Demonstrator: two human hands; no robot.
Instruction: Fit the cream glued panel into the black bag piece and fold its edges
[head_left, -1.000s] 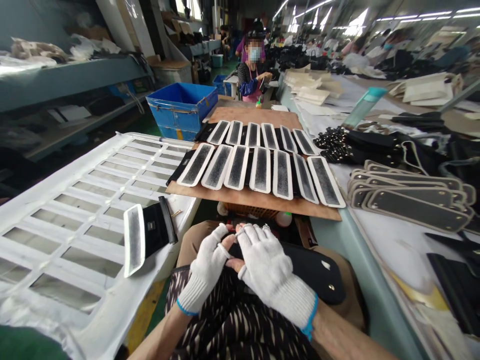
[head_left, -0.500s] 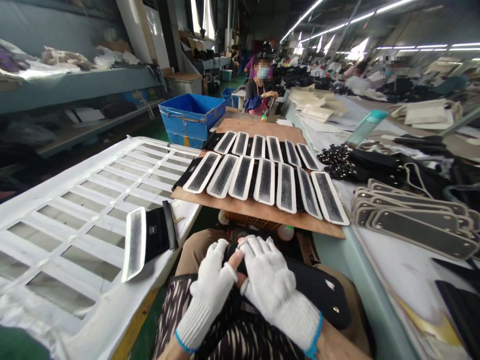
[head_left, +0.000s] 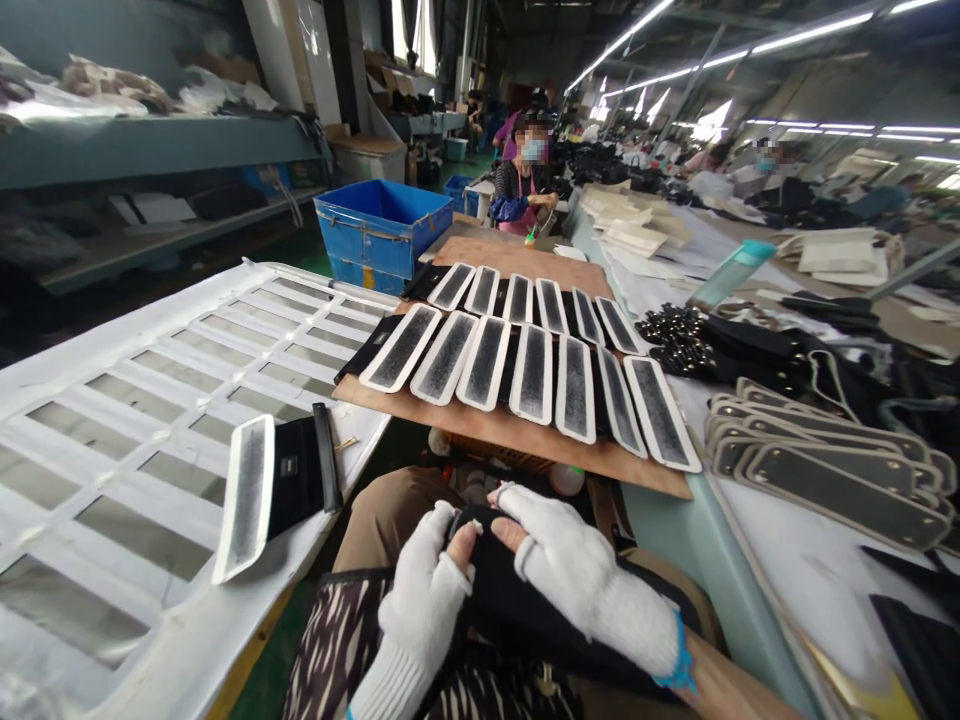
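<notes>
A black piece (head_left: pixel 499 585), perhaps a fabric or leather bag part, lies across my lap. My left hand (head_left: pixel 426 595), in a white glove with bare fingertips, grips its left end with the thumb on top. My right hand (head_left: pixel 574 565), gloved alike, grips its upper edge a little to the right, thumb on top and fingers over the far side. The fingers beneath the piece are hidden. Beyond my hands, several black pieces with white-edged dark panels (head_left: pixel 484 362) lie in two rows on a brown board (head_left: pixel 525 440).
At left, a white slatted table (head_left: pixel 187 590) holds one black piece with a white-edged panel (head_left: pixel 246 495). A blue bin (head_left: pixel 375 235) stands behind. Stacked grey-edged panels (head_left: pixel 840 480) and a teal-capped bottle (head_left: pixel 731 275) are at right. A masked person (head_left: pixel 521 185) sits ahead.
My right hand has moved right, away from my left, and turned from lying flat over the piece to gripping its edge. The black piece has shifted and tilted on my lap.
</notes>
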